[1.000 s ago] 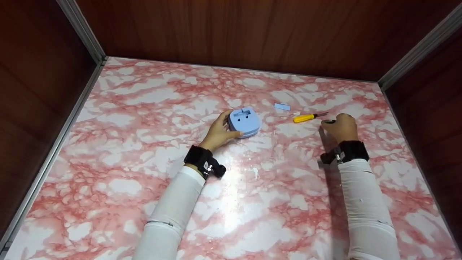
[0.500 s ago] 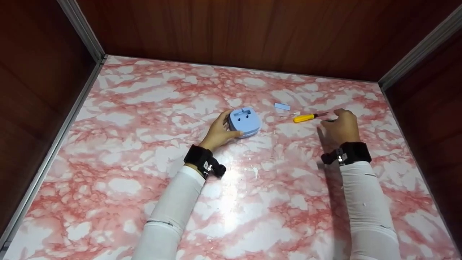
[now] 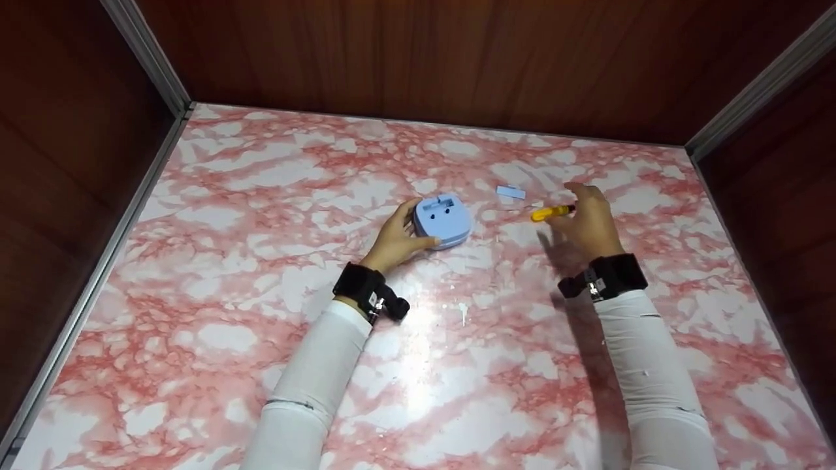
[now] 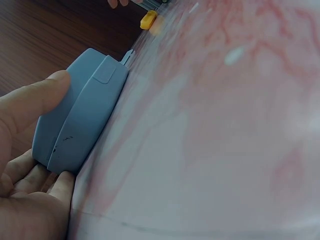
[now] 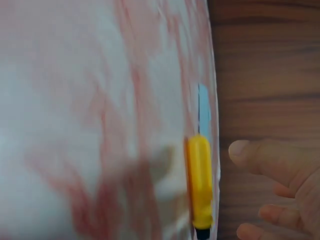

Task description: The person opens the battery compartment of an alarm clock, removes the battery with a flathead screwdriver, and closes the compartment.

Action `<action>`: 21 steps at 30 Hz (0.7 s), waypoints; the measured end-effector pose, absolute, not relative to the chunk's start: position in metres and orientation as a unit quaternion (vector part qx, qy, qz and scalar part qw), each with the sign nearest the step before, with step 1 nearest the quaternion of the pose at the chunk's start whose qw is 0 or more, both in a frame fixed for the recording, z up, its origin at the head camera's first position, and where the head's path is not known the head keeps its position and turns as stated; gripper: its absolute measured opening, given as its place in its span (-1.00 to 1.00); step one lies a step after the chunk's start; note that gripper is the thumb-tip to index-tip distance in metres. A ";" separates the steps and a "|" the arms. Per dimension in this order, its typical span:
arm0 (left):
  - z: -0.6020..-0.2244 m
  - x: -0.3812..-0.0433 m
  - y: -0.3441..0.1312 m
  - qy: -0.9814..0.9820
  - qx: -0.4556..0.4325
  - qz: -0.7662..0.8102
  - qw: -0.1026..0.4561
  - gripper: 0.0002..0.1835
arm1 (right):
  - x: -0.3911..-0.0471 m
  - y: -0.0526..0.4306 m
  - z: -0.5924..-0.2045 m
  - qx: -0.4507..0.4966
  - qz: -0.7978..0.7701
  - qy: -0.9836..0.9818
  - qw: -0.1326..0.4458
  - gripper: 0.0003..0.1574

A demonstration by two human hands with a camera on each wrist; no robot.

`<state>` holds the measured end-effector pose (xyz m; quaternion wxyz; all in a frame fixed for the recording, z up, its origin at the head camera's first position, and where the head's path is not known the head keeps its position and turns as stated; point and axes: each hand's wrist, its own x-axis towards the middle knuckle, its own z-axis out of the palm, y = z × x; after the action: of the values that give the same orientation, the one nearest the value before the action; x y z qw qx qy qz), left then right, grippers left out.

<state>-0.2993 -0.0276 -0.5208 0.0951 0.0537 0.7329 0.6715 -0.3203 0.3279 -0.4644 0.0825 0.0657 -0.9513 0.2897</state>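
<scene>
A light blue plastic case [image 3: 449,222] with rounded corners lies on the table; its top has a rectangular recess and two small dark holes. My left hand [image 3: 397,240] grips it from the left, thumb at the near edge. In the left wrist view the thumb lies over the case [image 4: 85,110] and the fingers curl at its side. To the right, my right hand [image 3: 593,223] hovers over the shaft end of a yellow-handled screwdriver [image 3: 548,213], fingers spread and apart from it. The right wrist view shows a gap between the thumb and the screwdriver [image 5: 201,180].
A small flat light blue piece [image 3: 511,192] lies between the case and the screwdriver, slightly farther back. Dark wood-pattern panels [image 3: 444,65] with grey metal edging enclose the red-and-white marbled tabletop [image 3: 261,228] at the back and both sides.
My right hand has let go of a dark object at the right, opened and moved left over the screwdriver. The left hand and the case have stayed in place.
</scene>
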 end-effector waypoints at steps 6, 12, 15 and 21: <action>-0.522 -0.299 -0.028 0.735 0.065 0.669 0.089 0.02 | -0.322 0.312 -0.472 0.082 0.294 -0.950 0.065 -0.03; -0.522 -0.299 -0.029 0.737 0.064 0.667 0.087 0.02 | -0.324 0.298 -0.475 0.106 0.305 -0.946 0.039 0.05; -0.522 -0.298 -0.028 0.736 0.064 0.667 0.091 0.03 | -0.323 0.293 -0.476 0.110 0.315 -0.942 0.030 0.08; -0.522 -0.298 -0.028 0.737 0.061 0.667 0.092 0.03 | -0.324 0.283 -0.477 0.146 0.352 -0.924 0.001 0.11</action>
<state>-0.2983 -0.0282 -0.5218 0.0917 0.0611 0.7368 0.6670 -0.3240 0.2831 -0.4770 0.0008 0.1465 -0.9243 0.3524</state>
